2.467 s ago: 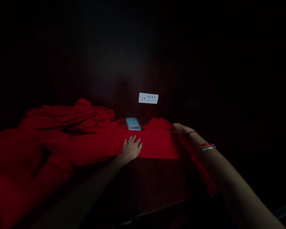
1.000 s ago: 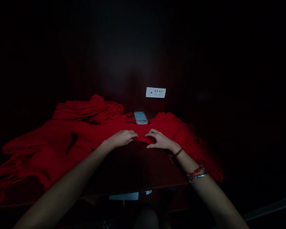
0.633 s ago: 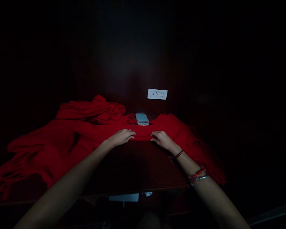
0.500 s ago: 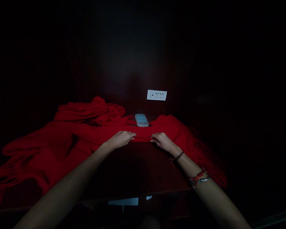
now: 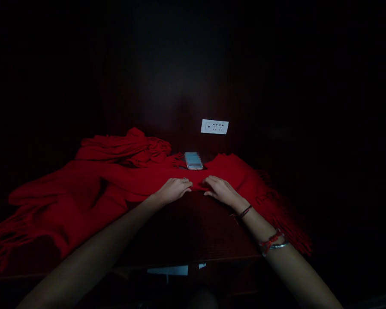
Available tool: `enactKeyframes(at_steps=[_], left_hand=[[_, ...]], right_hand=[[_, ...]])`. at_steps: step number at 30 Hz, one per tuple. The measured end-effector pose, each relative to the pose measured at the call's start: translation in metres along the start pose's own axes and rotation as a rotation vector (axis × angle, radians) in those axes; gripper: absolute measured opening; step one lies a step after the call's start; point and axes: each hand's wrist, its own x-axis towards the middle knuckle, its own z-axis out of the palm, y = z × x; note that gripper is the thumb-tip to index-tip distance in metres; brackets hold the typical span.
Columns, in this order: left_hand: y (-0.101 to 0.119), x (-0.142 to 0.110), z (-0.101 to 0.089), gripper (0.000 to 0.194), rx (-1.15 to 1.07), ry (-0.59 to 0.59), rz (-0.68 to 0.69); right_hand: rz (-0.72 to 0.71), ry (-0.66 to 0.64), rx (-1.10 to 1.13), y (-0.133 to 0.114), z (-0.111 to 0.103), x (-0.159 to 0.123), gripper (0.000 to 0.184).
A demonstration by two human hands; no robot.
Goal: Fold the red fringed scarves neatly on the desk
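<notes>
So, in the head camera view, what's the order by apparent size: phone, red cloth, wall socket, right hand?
1. Red cloth, by far
2. Right hand, helped by being nearer
3. Wall socket and phone: too alike to rank; socket looks wider, phone taller

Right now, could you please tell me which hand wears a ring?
The left hand, its ring visible by the red cloth's near edge; the right hand shows none, only bracelets.

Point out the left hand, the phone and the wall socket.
left hand (image 5: 174, 189): head view, back of the hand
phone (image 5: 194, 160): head view, middle of its upward face
wall socket (image 5: 214, 126): head view, middle of its white plate
</notes>
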Motion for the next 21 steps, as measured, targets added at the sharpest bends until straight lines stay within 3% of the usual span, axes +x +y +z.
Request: enactKeyframes(at_steps=[4, 8, 16, 21], left_hand=[[-0.001, 0.000, -0.001, 0.022, 0.051, 0.001, -0.002], [-0.003, 0.000, 0.000, 0.023, 0.074, -0.022, -0.025], [-0.005, 0.002, 0.002, 0.025, 0.042, -0.054, -0.019], [-0.003, 0.002, 0.003, 0.025, 0.048, -0.063, -0.008]], right_hand=[[0.025, -0.037, -0.112, -0.006, 0.004, 0.003, 0.013], [0.018, -0.052, -0.180, -0.006, 0.007, 0.004, 0.020], [0.008, -0.098, -0.126, 0.000, 0.006, 0.003, 0.024], [-0.017, -0.050, -0.051, 0.004, 0.007, 0.002, 0.024]])
